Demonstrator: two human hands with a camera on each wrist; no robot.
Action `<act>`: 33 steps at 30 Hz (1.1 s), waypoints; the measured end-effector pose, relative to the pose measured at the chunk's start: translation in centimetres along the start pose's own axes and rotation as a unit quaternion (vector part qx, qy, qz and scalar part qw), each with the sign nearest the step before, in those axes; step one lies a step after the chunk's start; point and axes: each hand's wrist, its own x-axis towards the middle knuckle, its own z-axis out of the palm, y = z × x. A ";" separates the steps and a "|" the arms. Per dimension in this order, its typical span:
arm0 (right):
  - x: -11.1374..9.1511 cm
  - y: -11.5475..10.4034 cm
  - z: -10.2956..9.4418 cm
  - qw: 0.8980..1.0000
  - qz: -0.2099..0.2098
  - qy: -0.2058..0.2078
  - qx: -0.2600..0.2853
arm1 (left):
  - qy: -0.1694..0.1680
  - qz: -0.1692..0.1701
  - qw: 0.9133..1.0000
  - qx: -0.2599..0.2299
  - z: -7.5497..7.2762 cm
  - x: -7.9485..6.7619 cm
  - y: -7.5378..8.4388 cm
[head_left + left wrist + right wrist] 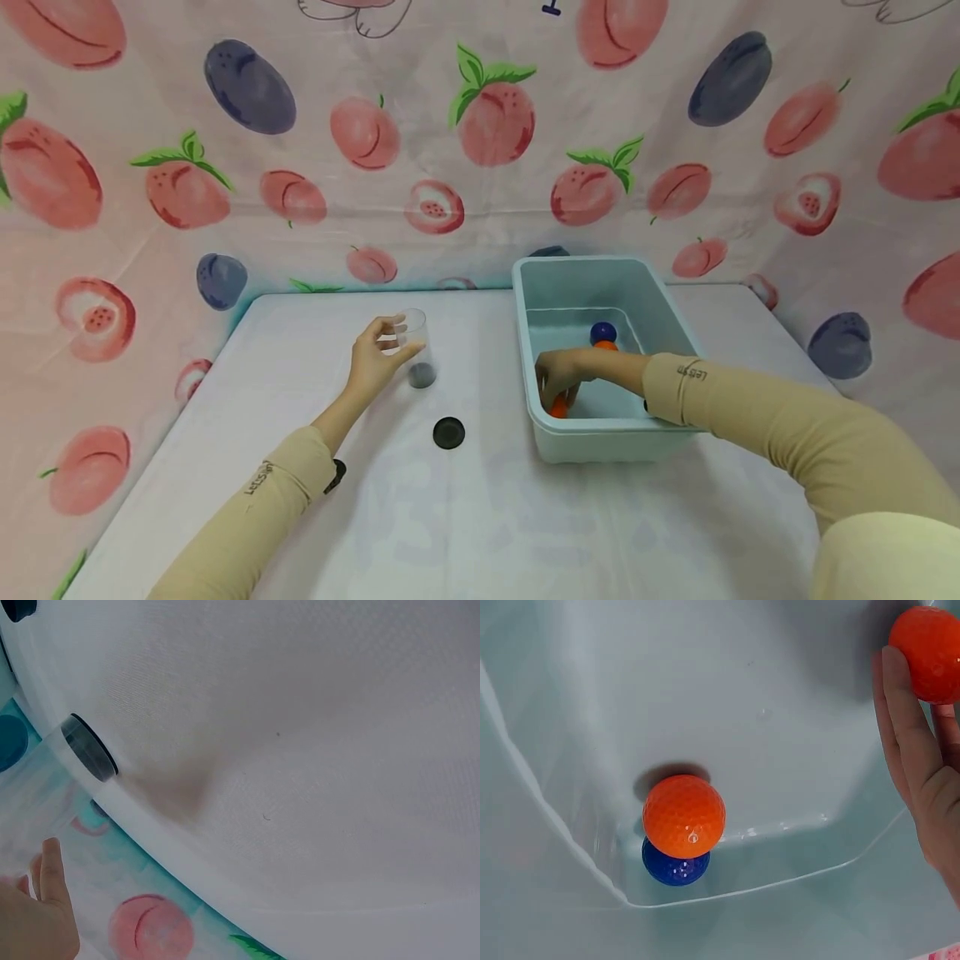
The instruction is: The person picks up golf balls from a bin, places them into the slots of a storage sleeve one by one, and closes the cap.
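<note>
My left hand point(371, 360) holds a clear plastic cylinder point(422, 375) with a dark base by its upper part, thumb on the near side and fingers across from it. In the left wrist view the cylinder's dark end point(91, 750) shows against the white cloth. Down inside the pale blue bin point(626, 427), my right hand point(557, 372) grips an orange golf ball point(928, 656) near the bin's near left corner. A second orange golf ball point(684, 816) and a blue golf ball point(676, 868) lie close together at the other end of the bin.
A round black lid point(448, 433) lies on the white table point(465, 525) between the cylinder and the bin. Behind the table hangs a fruit-print cloth point(495, 208). The bin's raised walls surround my right hand, and my right forearm crosses its right rim.
</note>
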 end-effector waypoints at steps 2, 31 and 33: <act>-0.1 0.0 -0.1 1.000 -0.008 0.005 -0.001 | 0.000 0.000 1.000 0.003 0.0 0.0 0.1; -1.4 1.6 -2.2 0.994 -0.053 0.069 0.063 | -0.008 -0.013 1.000 0.001 0.4 1.3 -3.3; -1.7 1.7 -2.5 0.993 -0.061 0.073 0.065 | -0.014 -0.018 1.000 -0.005 0.4 1.4 -3.1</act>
